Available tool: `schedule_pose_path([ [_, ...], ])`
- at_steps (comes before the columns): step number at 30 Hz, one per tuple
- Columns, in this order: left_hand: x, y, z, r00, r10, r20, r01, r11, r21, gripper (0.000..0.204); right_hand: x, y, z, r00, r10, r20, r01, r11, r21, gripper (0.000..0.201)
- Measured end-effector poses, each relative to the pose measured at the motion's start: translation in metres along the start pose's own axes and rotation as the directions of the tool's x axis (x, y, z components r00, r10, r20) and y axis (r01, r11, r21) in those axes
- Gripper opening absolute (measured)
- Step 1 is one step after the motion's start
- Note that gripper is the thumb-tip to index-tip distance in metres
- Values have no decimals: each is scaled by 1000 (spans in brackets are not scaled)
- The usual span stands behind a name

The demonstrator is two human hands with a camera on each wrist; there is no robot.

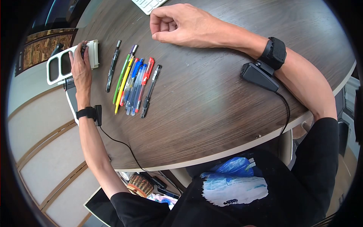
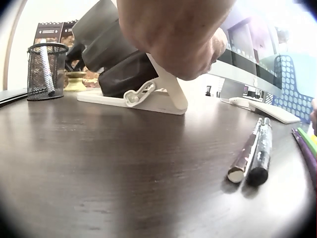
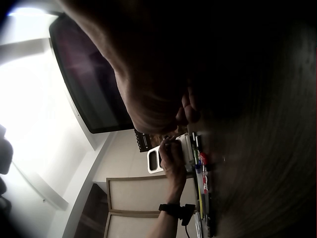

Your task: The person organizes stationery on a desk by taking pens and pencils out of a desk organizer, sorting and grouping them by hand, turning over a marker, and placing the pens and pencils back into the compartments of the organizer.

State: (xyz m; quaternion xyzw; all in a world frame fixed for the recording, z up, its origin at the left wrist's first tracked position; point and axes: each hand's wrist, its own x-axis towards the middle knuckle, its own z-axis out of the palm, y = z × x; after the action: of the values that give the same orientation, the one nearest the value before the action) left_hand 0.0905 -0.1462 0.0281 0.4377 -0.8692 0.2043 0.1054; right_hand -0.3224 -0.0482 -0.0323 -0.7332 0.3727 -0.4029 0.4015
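My left hand reaches over a white holder with dark compartments, at the table's left edge. Its fingers lie over the holder's right part, with a small dark patch showing between thumb and index finger; I cannot tell whether they pinch something there. From the left wrist, the holder's dark grey cups lean on a white base, partly hidden behind the hand. My right hand rests on the table below a white keyboard, its fingers loosely curled and holding nothing.
Two dark pens lie side by side nearest the holder. Right of them is a row of several pens, among them a yellow one and a red-capped one. A mesh cup stands beyond the holder. Thin cables run from both wrist cameras.
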Motion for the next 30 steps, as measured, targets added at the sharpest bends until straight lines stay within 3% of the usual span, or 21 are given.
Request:
schedule_pose_path([
  [3,3,10,-7,1000,-24,-7,23,996,-91,38,1,2,1,999,-30,-17,30,999,-12,26],
  [5,5,17,-10,991,-116,62,122,987,-101,40,2,2,1,999,-40,-23,40,999,-19,26],
  [9,6,14,-9,992,-119,47,123,986,-108,42,0,2,-2,999,-36,-17,36,999,-14,26],
  [11,9,18,-14,989,-145,23,147,973,-178,44,1,-4,-4,998,-63,-13,63,998,-1,24],
  [14,13,24,-17,991,-96,-89,74,973,-219,43,2,-20,-11,994,91,56,-96,990,104,18],
  [18,15,25,-25,978,-71,-197,20,969,-247,37,3,-20,-7,997,55,51,-60,993,100,16],
  [19,15,27,-26,972,-143,-184,74,938,-337,33,3,-21,-6,994,89,55,-95,988,120,15],
  [22,14,27,-36,968,-149,-205,82,950,-302,30,1,-20,-6,990,120,79,-132,977,169,13],
  [24,16,31,-40,938,-295,-184,163,842,-515,30,1,-20,-6,988,120,96,-137,970,199,12],
  [25,17,36,-44,936,-299,-185,168,843,-511,30,2,-21,-6,983,148,108,-168,963,212,12],
  [28,15,46,-53,964,46,-260,-92,982,-166,26,2,-23,-6,980,166,112,-186,962,200,12],
  [30,10,52,-51,981,33,-191,-78,969,-236,28,2,-23,-6,982,158,102,-174,969,173,12],
])
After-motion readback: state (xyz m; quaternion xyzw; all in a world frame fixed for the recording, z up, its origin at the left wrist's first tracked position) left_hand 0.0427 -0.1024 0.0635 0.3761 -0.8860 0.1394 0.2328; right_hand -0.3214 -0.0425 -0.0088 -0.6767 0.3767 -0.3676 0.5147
